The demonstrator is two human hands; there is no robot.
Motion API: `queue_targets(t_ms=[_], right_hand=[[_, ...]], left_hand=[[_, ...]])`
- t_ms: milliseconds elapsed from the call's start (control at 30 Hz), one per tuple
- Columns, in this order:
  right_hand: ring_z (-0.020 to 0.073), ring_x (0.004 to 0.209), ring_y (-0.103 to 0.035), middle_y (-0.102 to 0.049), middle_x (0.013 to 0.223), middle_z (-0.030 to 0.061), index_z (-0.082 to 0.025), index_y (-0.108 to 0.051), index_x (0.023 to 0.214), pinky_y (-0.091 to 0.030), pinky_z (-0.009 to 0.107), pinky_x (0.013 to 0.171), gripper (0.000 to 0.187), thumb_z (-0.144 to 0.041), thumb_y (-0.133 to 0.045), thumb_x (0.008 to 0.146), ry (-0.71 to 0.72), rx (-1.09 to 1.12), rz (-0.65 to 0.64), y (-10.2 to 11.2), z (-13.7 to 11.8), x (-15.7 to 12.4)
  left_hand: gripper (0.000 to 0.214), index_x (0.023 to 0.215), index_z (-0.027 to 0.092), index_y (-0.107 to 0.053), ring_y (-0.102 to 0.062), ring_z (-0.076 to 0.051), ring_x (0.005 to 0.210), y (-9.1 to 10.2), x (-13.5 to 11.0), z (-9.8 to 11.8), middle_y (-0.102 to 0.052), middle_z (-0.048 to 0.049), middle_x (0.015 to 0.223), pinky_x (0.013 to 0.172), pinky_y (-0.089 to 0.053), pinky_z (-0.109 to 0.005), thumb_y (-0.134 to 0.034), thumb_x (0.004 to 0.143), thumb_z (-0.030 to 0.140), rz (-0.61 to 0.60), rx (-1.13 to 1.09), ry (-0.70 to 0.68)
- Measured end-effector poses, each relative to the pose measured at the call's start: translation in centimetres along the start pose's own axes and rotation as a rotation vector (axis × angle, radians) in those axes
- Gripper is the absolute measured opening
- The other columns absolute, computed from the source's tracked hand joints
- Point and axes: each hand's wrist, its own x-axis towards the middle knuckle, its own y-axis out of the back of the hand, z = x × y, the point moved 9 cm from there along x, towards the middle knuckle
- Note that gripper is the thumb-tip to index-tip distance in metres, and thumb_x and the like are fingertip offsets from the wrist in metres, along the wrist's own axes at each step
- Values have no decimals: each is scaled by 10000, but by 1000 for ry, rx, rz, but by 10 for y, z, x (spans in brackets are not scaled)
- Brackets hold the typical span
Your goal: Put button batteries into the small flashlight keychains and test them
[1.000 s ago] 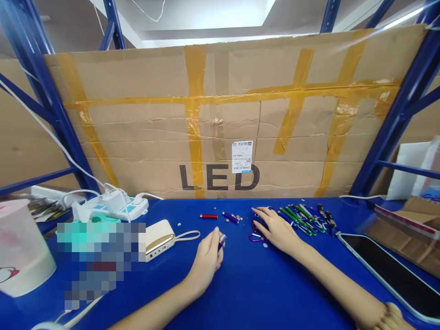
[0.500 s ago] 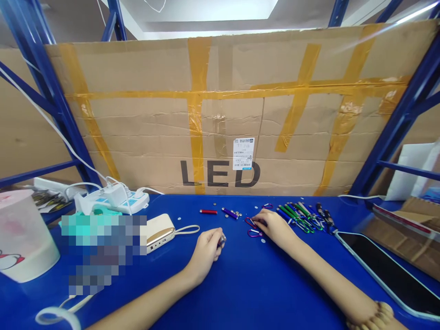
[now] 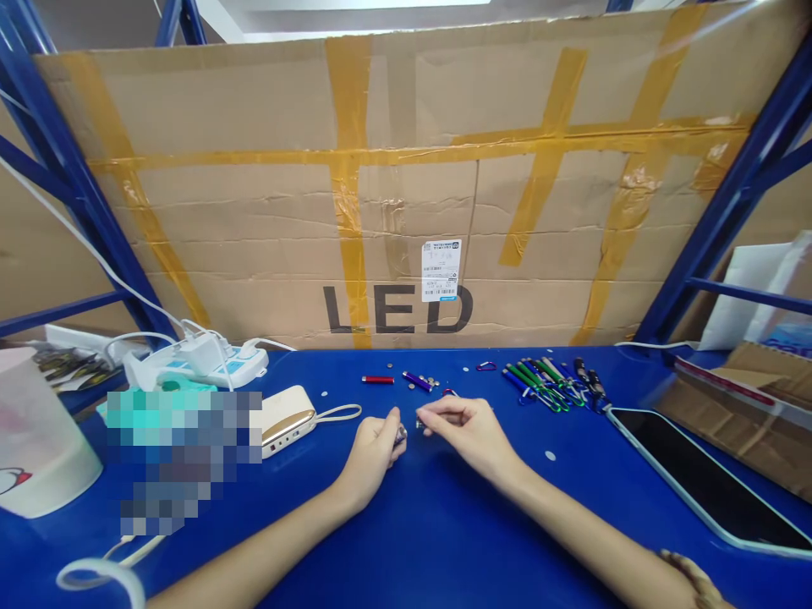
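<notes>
– Where the shelf frame closes off the back, what is listed first?
– Item one: cardboard box (image 3: 406,194), marked LED, yellow tape, upright behind the blue surface (image 3: 444,541). Item two: tablet (image 3: 704,478), flat at the right edge, screen dark.
– Mid-size?
– Power bank (image 3: 288,419), left of centre, strap trailing right. Row of pen torches (image 3: 545,385) with clips, back right, well apart from both hands.
– Hands?
– Left hand (image 3: 371,448), closed round a small torch (image 3: 401,435) at mid-surface, silver end showing. Right hand (image 3: 469,427), thumb and forefinger pinching a tiny part (image 3: 420,420) just beside that end; its kind cannot be told.
– Smallest?
– Red tube (image 3: 377,380), purple tube (image 3: 419,381), loose behind the hands.
</notes>
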Motion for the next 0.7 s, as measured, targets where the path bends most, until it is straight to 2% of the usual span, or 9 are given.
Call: queue_targets(t_ms=[100, 233, 433, 567, 700], right_hand=[[178, 662, -650, -689, 716, 63, -131, -698, 785, -542, 307, 679, 344, -454, -658, 673, -31, 157, -15, -15, 2, -8], [172, 682, -649, -689, 757, 67, -142, -700, 756, -543, 288, 678, 293, -423, -663, 682, 24, 135, -18, -17, -2, -10], [134, 659, -607, -664, 728, 40, -177, -683, 746, -502, 239, 634, 227, -384, -594, 778, 288, -232, -113, -15, -26, -11], [138, 704, -586, -633, 765, 55, -174, -659, 803, -463, 243, 656, 287, -358, -452, 880, 471, -569, -321, -26, -40, -22], [150, 766, -573, -615, 813, 71, -170, -648, 857, -441, 246, 687, 323, -289, -356, 924, 503, -797, -515, -41, -37, -33]], left_hand=[[605, 371, 190, -258, -198, -54, 369, -2, -2, 6, -219, 41, 370, 411, -140, -229, -340, 732, 668, -12, 89, -53], [604, 365, 192, -279, -224, -69, 375, -1, -3, 7, -248, 29, 365, 436, -181, -244, -277, 777, 634, -9, 156, -59], [580, 362, 188, -277, -257, -88, 396, 0, -4, 8, -276, 20, 365, 508, -236, -255, -222, 836, 518, -1, 277, -108], [542, 376, 185, -288, -272, -100, 403, 0, -8, 8, -292, 14, 382, 501, -209, -253, -251, 827, 484, 19, 405, -107], [526, 359, 184, -300, -259, -103, 389, -4, -12, 13, -309, 5, 377, 495, -195, -248, -298, 808, 459, 12, 483, -151]])
